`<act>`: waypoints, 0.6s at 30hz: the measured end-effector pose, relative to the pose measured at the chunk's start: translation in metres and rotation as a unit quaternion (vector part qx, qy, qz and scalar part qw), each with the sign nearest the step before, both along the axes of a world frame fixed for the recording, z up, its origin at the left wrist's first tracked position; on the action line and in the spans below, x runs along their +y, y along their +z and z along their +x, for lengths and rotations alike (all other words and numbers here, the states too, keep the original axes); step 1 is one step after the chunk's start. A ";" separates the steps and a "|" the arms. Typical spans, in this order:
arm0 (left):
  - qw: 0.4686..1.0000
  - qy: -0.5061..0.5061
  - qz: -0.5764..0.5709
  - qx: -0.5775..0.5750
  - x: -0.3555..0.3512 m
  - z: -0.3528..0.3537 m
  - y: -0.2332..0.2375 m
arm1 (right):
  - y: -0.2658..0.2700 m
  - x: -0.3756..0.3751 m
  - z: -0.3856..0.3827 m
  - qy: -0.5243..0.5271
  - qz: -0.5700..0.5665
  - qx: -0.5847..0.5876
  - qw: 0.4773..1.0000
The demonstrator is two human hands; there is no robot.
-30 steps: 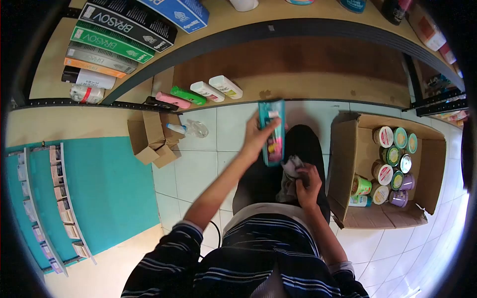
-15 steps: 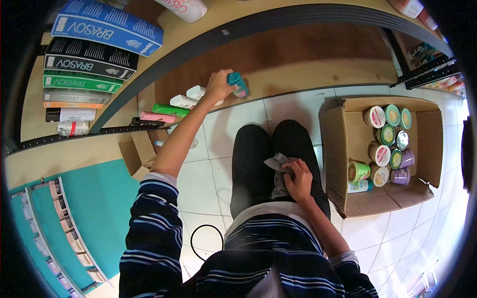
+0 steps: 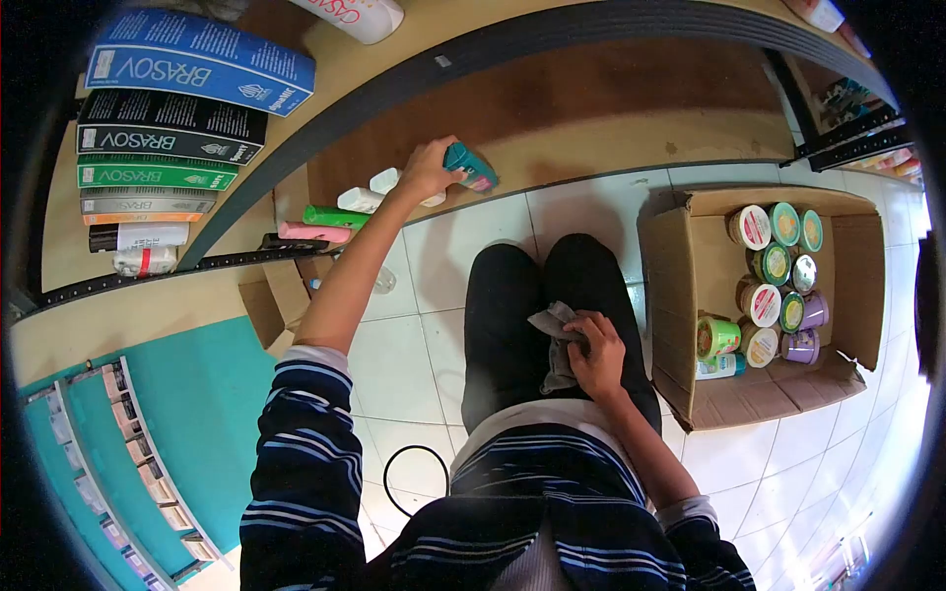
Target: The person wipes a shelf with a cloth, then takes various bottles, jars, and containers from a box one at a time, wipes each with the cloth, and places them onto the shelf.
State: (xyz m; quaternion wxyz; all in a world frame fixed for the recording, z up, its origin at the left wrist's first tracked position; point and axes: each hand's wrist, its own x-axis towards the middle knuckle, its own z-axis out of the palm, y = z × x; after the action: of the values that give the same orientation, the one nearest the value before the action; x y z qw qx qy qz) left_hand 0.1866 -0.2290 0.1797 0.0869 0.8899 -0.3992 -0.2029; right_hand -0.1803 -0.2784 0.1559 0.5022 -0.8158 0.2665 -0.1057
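On the low shelf [image 3: 591,148], my left hand [image 3: 430,169] is wrapped round the upper end of a teal bottle [image 3: 471,167], which leans to the right near the front edge. White bottles [image 3: 361,200], a green bottle [image 3: 335,218] and a pink bottle [image 3: 313,232] stand to the left of that hand, partly behind my forearm. My right hand [image 3: 597,357] rests over my thigh, its fingers closed on a crumpled grey cloth [image 3: 559,345].
An open cardboard box [image 3: 673,305] with several tubs stands on the tiled floor to the right. Brasov boxes [image 3: 197,64] fill the upper left shelf, whose dark edge [image 3: 443,64] arches above. A small carton [image 3: 273,307] lies at the left.
The teal bottle is tilted further, its top end now more to the left, still in my left hand. My right hand and the cloth are nearly unchanged; the view has shifted slightly.
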 end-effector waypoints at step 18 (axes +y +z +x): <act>0.998 -0.064 -0.028 0.010 0.014 0.006 0.001 | -0.004 0.000 -0.001 -0.002 -0.011 -0.005 1.000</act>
State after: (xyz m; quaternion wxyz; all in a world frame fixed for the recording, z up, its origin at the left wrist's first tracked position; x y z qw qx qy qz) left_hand 0.1927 -0.2150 0.1810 0.1026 0.8577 -0.4596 -0.2062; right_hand -0.1812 -0.2787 0.1523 0.4943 -0.8202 0.2646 -0.1138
